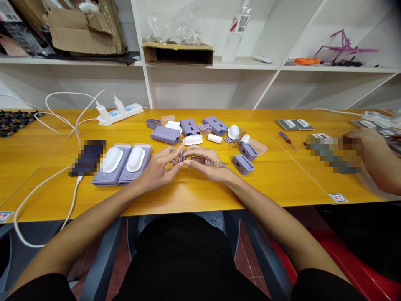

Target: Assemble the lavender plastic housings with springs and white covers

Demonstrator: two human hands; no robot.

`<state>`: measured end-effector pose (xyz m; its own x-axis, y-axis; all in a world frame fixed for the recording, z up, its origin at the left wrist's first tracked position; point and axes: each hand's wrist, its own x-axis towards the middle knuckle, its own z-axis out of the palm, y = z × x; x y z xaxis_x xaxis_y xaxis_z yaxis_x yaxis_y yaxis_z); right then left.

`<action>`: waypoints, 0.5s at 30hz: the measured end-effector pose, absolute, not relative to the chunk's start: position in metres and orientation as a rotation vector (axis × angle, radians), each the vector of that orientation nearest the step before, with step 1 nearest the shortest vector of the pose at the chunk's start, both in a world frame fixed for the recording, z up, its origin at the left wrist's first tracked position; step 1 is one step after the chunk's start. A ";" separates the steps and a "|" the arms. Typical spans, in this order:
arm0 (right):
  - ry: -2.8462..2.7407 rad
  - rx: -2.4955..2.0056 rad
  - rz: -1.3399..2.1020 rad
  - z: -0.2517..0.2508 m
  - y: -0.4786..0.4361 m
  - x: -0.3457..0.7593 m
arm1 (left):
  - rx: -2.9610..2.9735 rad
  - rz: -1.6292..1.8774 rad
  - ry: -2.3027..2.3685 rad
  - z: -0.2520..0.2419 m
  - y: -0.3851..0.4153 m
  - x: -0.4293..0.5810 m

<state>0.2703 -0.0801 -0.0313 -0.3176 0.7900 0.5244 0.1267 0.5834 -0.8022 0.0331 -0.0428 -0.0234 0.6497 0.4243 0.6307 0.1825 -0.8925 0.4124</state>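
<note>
My left hand and my right hand meet above the near part of the table. A long metal coil spring lies along my right hand, gripped by its fingers. Between my left fingertips is a small purple plastic part, at the spring's left end; whether the two are joined is hidden. Left of my hands lie two purple housings with white oval pieces on top. Behind my hands are several purple shells and a white ridged piece. Two small purple caps sit to the right.
A phone with a white cable lies at the left, and a power strip stands behind it. Loose springs lie among the parts. On the right are a screwdriver and another person's hand. White shelves line the back.
</note>
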 end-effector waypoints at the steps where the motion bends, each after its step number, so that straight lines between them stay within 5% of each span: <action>1: -1.796 -0.754 0.813 -0.031 -0.080 0.270 | 2.564 1.094 0.490 -0.023 -0.043 0.033; 15: -1.776 -0.743 0.856 -0.032 -0.081 0.268 | 2.604 1.070 0.513 -0.025 -0.044 0.034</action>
<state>0.2684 -0.0807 -0.0318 -0.3233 0.7985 0.5078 0.1001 0.5625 -0.8207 0.0337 -0.0441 -0.0248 0.6628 0.4235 0.6176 0.2165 -0.8979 0.3834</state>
